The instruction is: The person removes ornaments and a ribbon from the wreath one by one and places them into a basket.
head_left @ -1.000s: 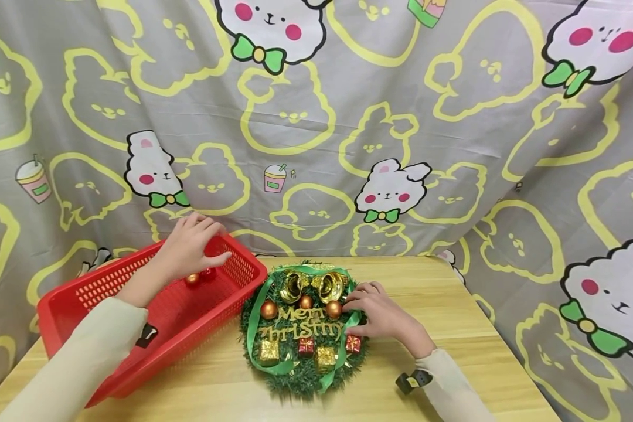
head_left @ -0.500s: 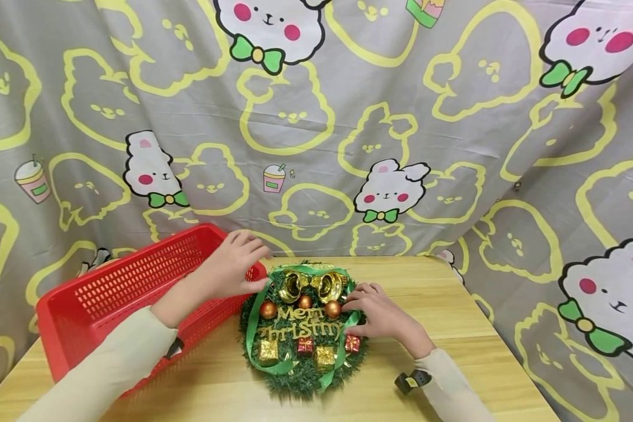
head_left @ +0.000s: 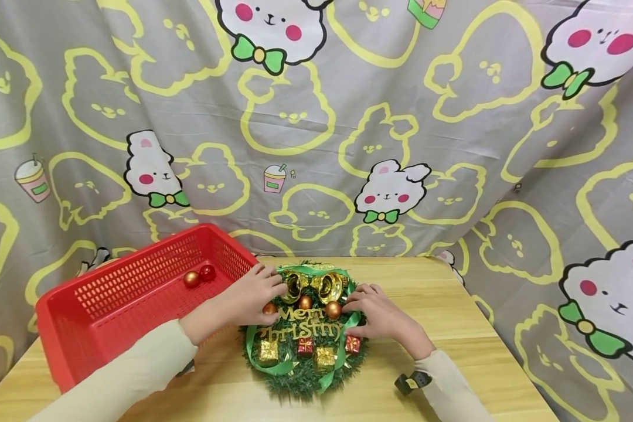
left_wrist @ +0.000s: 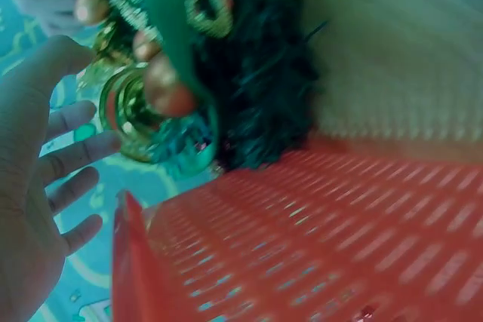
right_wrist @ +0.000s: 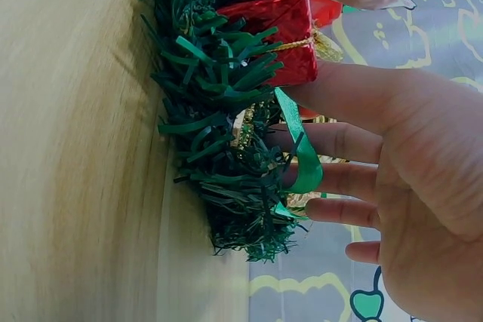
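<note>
A green Christmas wreath (head_left: 302, 384) lies on the table, with gold bells (head_left: 329, 287), copper balls (head_left: 333, 309), small gift boxes (head_left: 325, 356), gold "Merry Christmas" lettering and a green ribbon (head_left: 282, 368). My left hand (head_left: 255, 296) is over its upper left side, partly covering a copper ball. The left wrist view shows that hand (left_wrist: 34, 164) with fingers spread and nothing in the palm. At the wreath's right side is my right hand (head_left: 377, 312). In the right wrist view its thumb touches a red gift box (right_wrist: 294, 35), and its extended fingers reach among the branches and ribbon.
A red plastic basket (head_left: 137, 264) stands left of the wreath, close against it. Inside lie a copper ball (head_left: 191, 279) and a red ball (head_left: 207, 272). Behind the wooden table (head_left: 422, 281) hangs a patterned grey curtain (head_left: 306, 146).
My left hand has moved right and down, out of the basket and over the wreath's left side, uncovering the balls in the basket. My right hand has stayed in place.
</note>
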{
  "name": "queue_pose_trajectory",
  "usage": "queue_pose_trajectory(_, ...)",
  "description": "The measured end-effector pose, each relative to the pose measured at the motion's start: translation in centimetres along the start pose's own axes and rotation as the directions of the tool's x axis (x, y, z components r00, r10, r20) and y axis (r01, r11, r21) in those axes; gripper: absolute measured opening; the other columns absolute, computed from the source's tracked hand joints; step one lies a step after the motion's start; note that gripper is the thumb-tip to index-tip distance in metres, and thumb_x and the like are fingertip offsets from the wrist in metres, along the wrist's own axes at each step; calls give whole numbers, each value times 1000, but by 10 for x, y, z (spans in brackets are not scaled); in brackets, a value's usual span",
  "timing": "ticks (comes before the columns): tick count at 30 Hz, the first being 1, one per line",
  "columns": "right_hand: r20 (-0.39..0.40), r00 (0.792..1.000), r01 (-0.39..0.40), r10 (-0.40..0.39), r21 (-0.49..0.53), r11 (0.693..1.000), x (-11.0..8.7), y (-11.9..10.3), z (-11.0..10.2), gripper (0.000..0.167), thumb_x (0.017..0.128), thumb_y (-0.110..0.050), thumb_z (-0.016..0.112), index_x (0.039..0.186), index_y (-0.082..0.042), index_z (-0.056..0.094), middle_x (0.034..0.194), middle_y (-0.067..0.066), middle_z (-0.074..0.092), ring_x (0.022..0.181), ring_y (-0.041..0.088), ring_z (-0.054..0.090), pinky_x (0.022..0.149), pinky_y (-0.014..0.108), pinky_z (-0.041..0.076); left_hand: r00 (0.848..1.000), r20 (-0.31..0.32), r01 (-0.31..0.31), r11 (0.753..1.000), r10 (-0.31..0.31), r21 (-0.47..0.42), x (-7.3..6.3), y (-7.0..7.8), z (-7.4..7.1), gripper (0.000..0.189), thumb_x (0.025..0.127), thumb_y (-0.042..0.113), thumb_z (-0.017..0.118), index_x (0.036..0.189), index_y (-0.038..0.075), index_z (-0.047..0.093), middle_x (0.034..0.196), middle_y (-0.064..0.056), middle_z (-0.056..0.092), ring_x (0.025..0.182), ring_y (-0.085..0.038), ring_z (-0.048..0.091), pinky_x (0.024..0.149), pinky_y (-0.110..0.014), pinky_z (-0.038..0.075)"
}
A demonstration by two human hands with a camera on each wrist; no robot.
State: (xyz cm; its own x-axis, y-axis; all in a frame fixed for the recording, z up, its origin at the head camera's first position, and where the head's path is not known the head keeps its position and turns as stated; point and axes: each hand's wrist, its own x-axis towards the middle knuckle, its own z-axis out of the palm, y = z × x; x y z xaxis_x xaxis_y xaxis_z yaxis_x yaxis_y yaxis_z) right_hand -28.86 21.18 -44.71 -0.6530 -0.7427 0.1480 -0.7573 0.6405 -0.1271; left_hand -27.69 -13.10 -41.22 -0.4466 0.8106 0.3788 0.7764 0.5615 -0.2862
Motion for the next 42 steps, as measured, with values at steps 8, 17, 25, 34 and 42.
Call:
queue_pose_trajectory(8,-3,1000,5,-5,-10,1000,0,1,0,44,84,-46,81,117,-16,76,118,1,71,116,23,54,105,54,38,997,82,-14,1000,12,27,-6,4,9,40,74,40,82,103,19,64,93,5,64,94,-19,51,84,-41,43)
queue_pose_trajectory(17,22,1000,-15,15,-1,1000,0,1,0,45,84,-46,80,117,-16,76,120,1,70,118,24,53,107,55,38,986,165,-10,1000,7,19,-5,6,10,42,69,38,86,99,20,62,92,6,63,93,-19,48,89,-46,41)
queue_pose_trajectory(25,7,1000,-8,8,-1,1000,0,1,0,45,83,-45,81,117,-16,76,120,2,70,118,24,54,107,55,38,989,149,-8,999,3,32,-8,4,16,45,63,26,87,101,20,64,91,5,64,92,-20,49,94,-54,44)
queue_pose_trajectory(34,44,999,-23,23,8,1000,0,-1,4,47,83,-48,79,119,-17,75,124,1,70,122,23,53,111,53,35,984,178,23,1000,-26,14,-11,10,16,37,66,22,86,96,20,64,88,5,61,92,-20,48,94,-56,44)
queue_pose_trajectory(42,31,999,-31,30,15,999,-1,1,2,46,84,-47,80,117,-16,76,123,2,70,120,23,53,109,54,36,995,97,8,1000,-10,22,-4,7,10,38,63,23,86,91,21,61,85,6,60,90,-19,48,87,-47,40)
